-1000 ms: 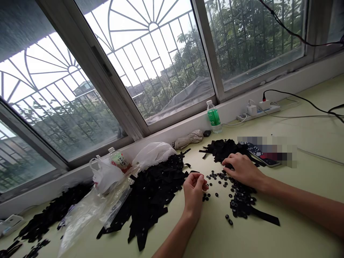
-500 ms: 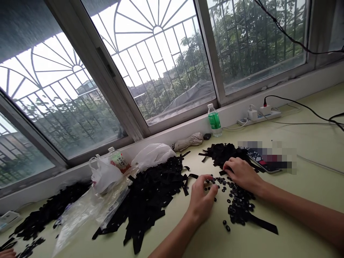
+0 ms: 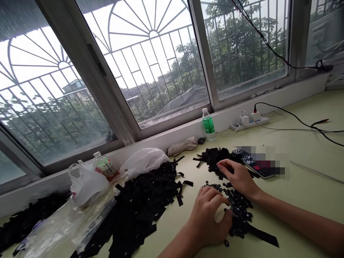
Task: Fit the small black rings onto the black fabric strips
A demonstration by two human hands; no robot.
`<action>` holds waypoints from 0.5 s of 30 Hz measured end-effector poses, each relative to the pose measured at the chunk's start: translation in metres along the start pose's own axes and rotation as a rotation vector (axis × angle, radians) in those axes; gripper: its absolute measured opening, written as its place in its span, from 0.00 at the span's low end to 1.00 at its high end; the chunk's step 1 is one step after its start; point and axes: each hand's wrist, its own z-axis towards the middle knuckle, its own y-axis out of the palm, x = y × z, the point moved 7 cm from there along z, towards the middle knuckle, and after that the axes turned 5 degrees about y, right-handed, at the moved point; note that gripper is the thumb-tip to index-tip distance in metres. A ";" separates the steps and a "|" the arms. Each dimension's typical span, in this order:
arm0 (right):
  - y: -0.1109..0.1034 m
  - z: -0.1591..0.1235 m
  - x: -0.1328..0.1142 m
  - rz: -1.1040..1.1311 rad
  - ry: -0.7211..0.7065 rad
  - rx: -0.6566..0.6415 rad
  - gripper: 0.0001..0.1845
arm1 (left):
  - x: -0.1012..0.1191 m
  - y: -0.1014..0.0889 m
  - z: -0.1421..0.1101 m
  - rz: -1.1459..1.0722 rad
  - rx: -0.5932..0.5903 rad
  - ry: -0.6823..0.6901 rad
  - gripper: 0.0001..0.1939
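The left hand point(image 3: 211, 218) has its fingers point(image 3: 212, 195) spread and curled onto the small black rings point(image 3: 238, 208); whether they pinch one, I cannot tell. The right hand point(image 3: 238, 177) lies just beyond, its fingers close together and empty, tips reaching a small heap of black fabric strips point(image 3: 215, 159). A longer heap of strips point(image 3: 142, 200) sits left, a phone point(image 3: 249, 159) far right. The rings lie loose on the pale green desk point(image 3: 303, 154), so a careless sweep could scatter them or bury them among the strips.
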 end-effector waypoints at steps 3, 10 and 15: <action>0.001 0.001 0.013 0.066 0.091 0.009 0.18 | 0.009 0.005 -0.003 0.051 -0.003 0.130 0.08; 0.004 0.001 0.020 0.161 0.129 0.005 0.18 | 0.014 0.007 -0.004 0.051 0.002 0.202 0.06; 0.006 -0.004 0.014 0.161 0.149 -0.007 0.17 | 0.013 0.013 -0.005 0.064 -0.056 0.228 0.07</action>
